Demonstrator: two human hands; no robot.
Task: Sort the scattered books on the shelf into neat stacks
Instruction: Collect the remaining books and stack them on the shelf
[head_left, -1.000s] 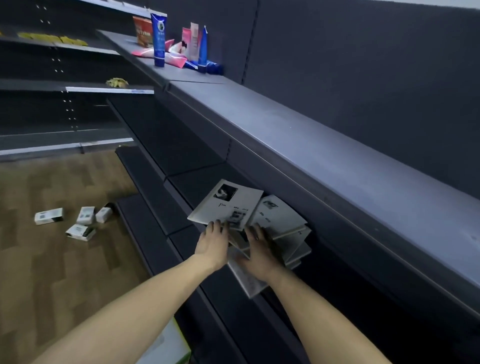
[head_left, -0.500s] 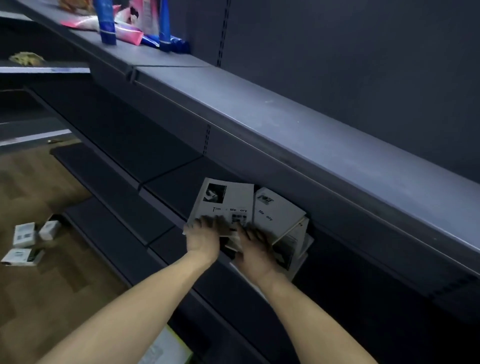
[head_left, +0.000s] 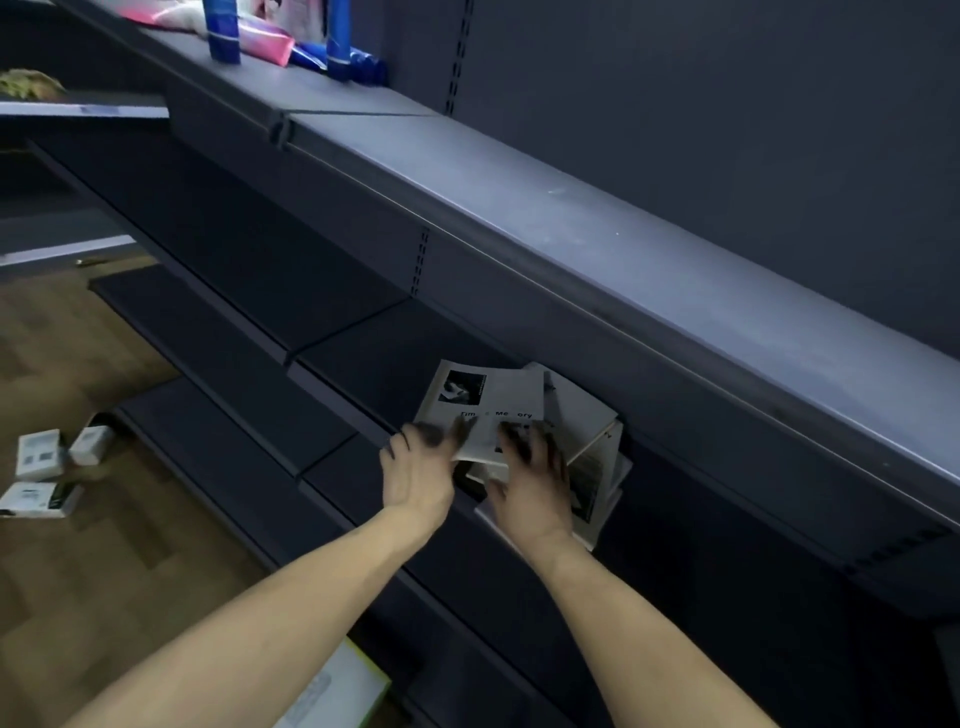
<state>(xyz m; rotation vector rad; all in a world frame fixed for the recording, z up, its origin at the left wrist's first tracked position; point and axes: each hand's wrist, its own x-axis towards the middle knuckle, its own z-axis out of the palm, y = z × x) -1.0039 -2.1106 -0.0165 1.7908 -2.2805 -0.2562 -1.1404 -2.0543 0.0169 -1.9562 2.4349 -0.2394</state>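
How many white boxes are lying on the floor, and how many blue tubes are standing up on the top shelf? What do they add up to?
White boxes on the floor: 3
Blue tubes standing upright on the top shelf: 2
Total: 5
A further blue tube lies flat beside the standing ones, so it is not counted.

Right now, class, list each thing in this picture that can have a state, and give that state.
top book: closed, cover up, both hands on its near edge
books underneath: askew, edges not lined up
left hand: fingers blurred, on the top book
right hand: fingers blurred, on the books
blue tubes: upright
white boxes: scattered on the floor
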